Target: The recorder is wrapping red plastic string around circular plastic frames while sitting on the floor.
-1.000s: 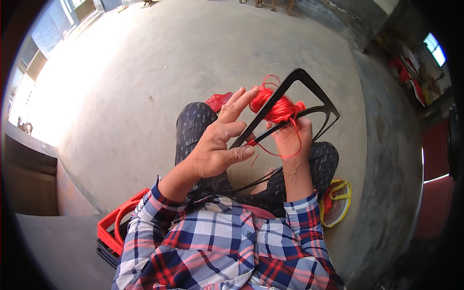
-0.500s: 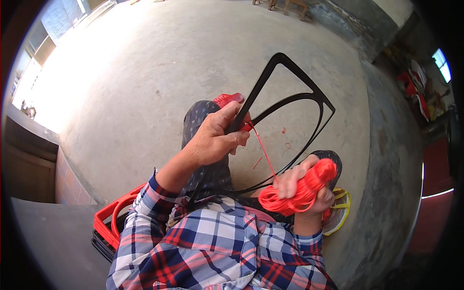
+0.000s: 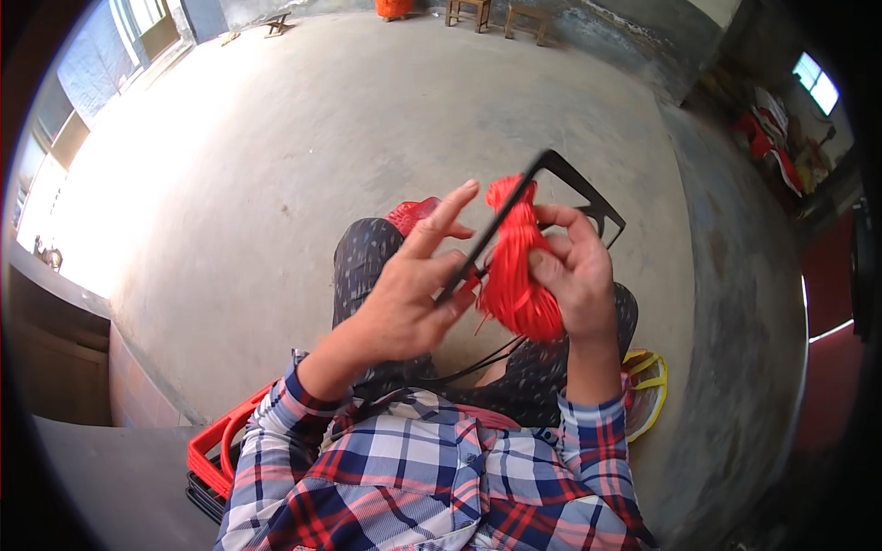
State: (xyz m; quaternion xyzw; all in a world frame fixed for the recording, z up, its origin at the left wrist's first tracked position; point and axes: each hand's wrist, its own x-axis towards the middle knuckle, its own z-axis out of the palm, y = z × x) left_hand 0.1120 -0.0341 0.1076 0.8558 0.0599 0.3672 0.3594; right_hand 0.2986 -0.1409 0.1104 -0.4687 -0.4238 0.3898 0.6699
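Note:
My left hand (image 3: 409, 292) pinches the lower end of a black angular frame (image 3: 497, 223) between thumb and lower fingers, its index and middle fingers stretched up and apart. A bit of red cord is wound on the bar at that grip. My right hand (image 3: 581, 275) is closed round a hank of red cord (image 3: 521, 292), thumb on its near side. The hank hangs right behind the frame's slanting bar, partly crossed by it. Thin black strips (image 3: 478, 365) run from the frame down toward my lap; their upper part is hidden by the hank and hand.
Red frames (image 3: 217, 456) are stacked over black ones beside my left elbow. A yellow-edged shoe (image 3: 650, 390) shows at right, a red one (image 3: 410, 214) ahead. Wooden stools (image 3: 469, 13) and an orange-red container (image 3: 394, 8) stand far off on the concrete floor.
My right hand has lifted the hank up and left, from near my right knee to just behind the frame's bar. The frame has tipped and turned; my left index and middle fingers have come off it.

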